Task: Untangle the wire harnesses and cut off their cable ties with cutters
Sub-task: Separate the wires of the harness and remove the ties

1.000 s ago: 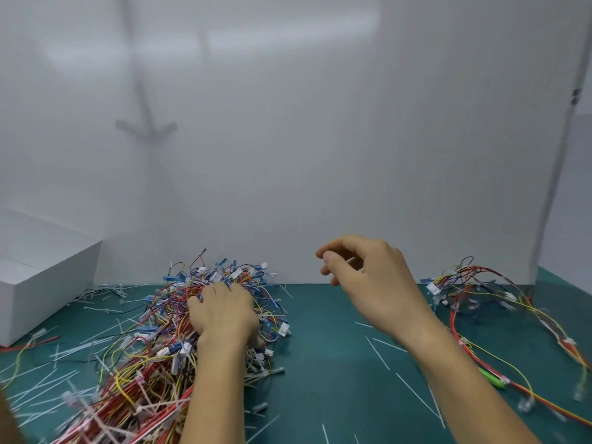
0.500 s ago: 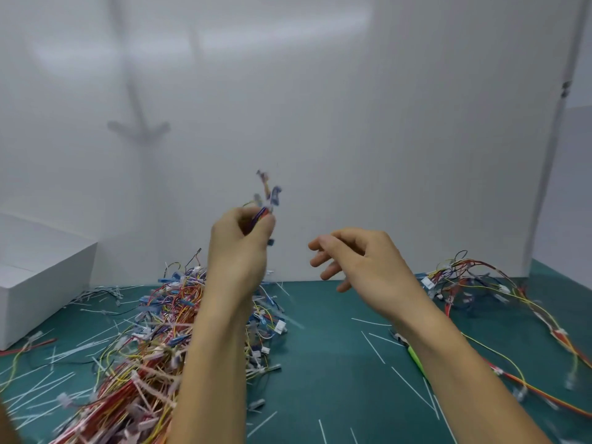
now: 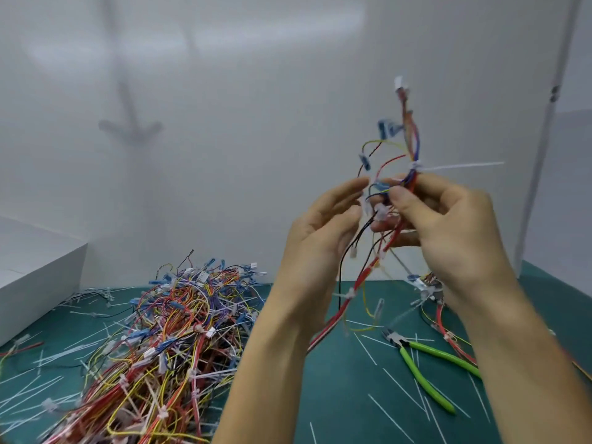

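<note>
Your right hand (image 3: 448, 225) is pinching a wire harness (image 3: 411, 145), with its cable tie (image 3: 415, 165) on, raised above the mat (image 3: 336, 395). Your left hand (image 3: 323, 225) is hovering beside it, fingers straight. The cutters (image 3: 426, 366) are lying on the mat below.

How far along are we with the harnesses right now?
Looks done: cut tie tails litter the mat. In hand: the right hand grips one harness, its white cable tie still on; the left hand touches its loose wires. Left: the cutters lie on the mat, and the big tangled pile waits.
</note>
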Demonstrator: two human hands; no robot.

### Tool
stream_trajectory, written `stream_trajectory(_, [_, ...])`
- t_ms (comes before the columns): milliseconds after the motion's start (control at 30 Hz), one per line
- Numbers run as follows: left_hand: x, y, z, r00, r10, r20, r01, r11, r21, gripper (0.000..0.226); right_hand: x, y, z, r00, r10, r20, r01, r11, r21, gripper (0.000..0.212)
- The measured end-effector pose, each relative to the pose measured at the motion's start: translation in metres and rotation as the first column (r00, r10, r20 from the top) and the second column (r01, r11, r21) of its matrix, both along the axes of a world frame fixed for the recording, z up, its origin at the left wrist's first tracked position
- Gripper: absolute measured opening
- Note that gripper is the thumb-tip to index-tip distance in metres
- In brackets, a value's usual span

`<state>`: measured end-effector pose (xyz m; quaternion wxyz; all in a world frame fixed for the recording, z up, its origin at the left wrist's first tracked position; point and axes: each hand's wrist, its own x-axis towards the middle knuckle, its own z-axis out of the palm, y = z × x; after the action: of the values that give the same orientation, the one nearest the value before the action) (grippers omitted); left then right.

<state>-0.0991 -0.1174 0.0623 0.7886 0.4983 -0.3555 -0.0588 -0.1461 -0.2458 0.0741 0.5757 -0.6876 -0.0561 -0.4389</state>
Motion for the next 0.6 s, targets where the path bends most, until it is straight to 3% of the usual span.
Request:
stream_trajectory(100, [0.007,0.015,0.001,0.977,0.212,0.036,-0.215,0.961,0.177,0.027,0.0,-0.018,-0.001,0.987,-0.16,0.033,0.161,0.987,-0.02,0.028])
stream_trajectory(267, [0.014,0.031,0.0,0.953,0.29,0.092,-0.304,0.894,0.329,0.021,-0.005,-0.046,-0.004,0.861,-0.476,0.177,0.488,0.872,-0.029,0.019])
stream_trajectory(367, [0.016,0.031,-0.001,0.946,0.31,0.095,-0.323,0.885,0.334,0.021,-0.006,-0.054,-0.006,0.811,-0.554,0.189,0.576,0.813,-0.086,0.022])
stream_trajectory(467, [0.013,0.025,-0.002,0.946,0.303,0.117,-0.325,0.889,0.322,0.021,0.0,-0.048,-0.007,0.881,-0.46,0.112,0.473,0.87,-0.142,0.017])
stream_trajectory(600, [0.005,0.015,-0.001,0.934,0.291,0.207,-0.333,0.919,0.213,0.018,0.007,-0.026,-0.006,0.994,-0.072,-0.086,0.068,0.997,-0.043,0.02])
